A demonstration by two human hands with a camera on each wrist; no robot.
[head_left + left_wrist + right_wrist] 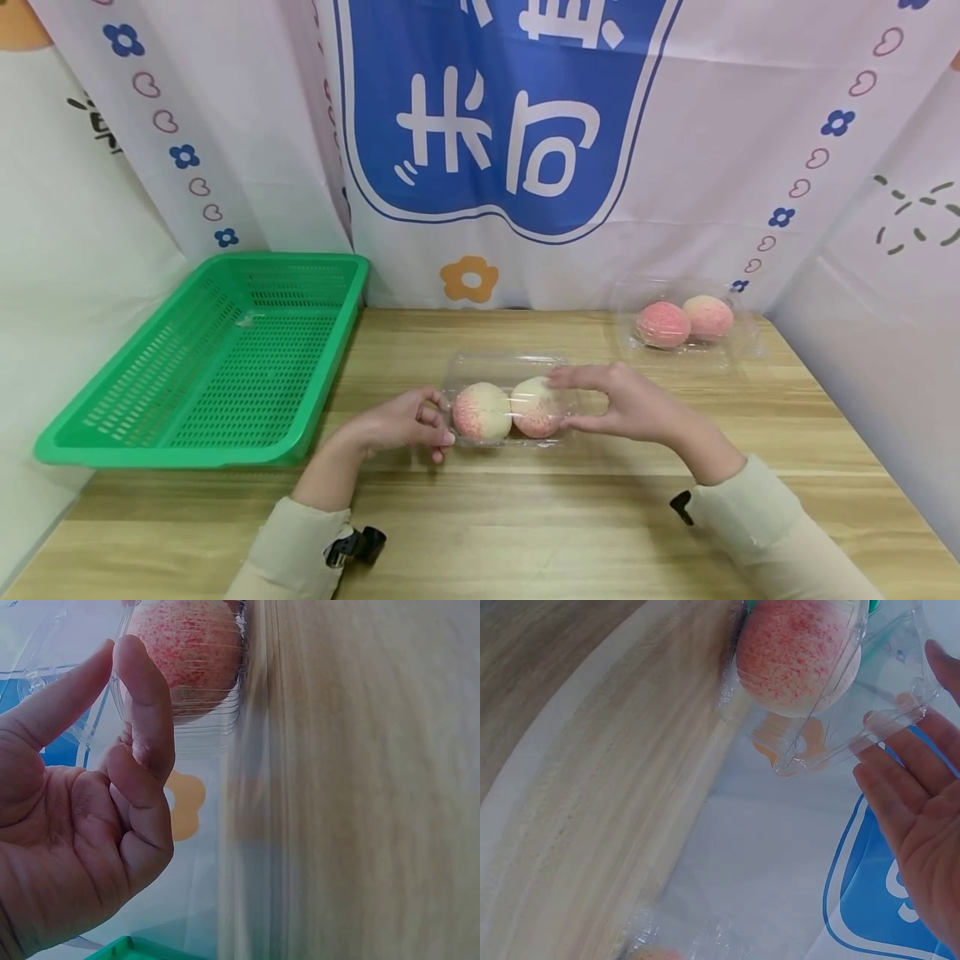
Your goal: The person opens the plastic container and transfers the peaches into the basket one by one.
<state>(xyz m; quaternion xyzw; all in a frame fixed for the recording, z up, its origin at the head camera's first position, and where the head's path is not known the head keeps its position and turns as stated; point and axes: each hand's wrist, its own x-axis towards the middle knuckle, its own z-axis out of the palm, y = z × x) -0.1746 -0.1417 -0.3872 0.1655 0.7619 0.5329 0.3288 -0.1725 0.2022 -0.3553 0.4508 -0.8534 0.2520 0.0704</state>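
A clear plastic clamshell box (498, 364) lies on the table before me, with two pink-and-cream peach-like fruits (480, 414) side by side in it. At its left end my left hand (405, 421) pinches the rim between thumb and index finger; in the left wrist view those fingertips (133, 652) meet at the plastic edge. My right hand (626, 402) holds the lid's right end, thumb toward me and fingers on the far side. In the right wrist view the fingers (911, 761) touch the clear lid (832, 754) above one fruit. Whether the lid is latched cannot be seen.
A green perforated basket (333, 367) stands at the left. Back right is another clear box (626, 312) with two pink fruits (663, 325). Behind the wooden table (487, 525) hangs a printed white cloth (705, 167), and white walls flank both sides.
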